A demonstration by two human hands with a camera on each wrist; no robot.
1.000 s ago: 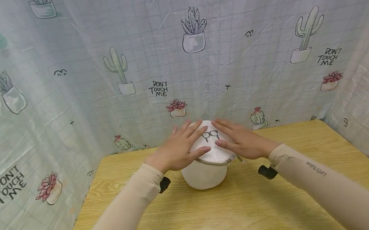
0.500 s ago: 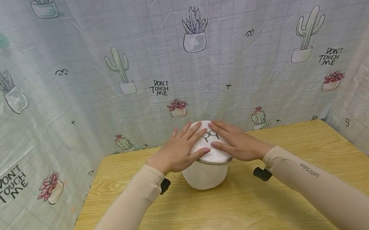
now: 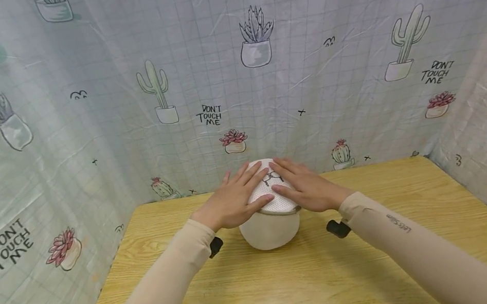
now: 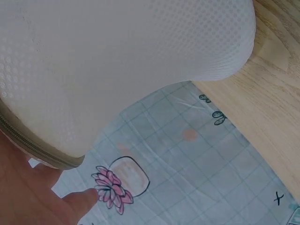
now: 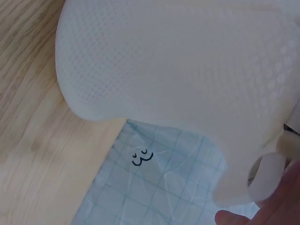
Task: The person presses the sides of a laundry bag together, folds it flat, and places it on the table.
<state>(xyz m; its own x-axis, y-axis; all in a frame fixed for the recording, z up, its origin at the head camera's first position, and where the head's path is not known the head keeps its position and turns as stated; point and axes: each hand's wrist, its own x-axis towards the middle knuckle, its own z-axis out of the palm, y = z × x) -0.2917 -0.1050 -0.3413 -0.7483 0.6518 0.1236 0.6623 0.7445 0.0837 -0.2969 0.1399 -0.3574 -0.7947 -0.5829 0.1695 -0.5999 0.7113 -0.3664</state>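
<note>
White mesh bag (image 3: 271, 234) sits on the wooden table (image 3: 263, 289), just below centre of the head frame, spectacles motif (image 3: 272, 178) uppermost. Left hand (image 3: 233, 199) and right hand (image 3: 308, 184) rest on its top from either side, fingers extended, neither gripping it.

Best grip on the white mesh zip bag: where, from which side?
Likely best: the side walls of the white mesh zip bag just under its zipped rim, left hand and right hand coming from opposite sides. The left wrist view shows it flaring toward that rim, which should help resist slipping.
</note>
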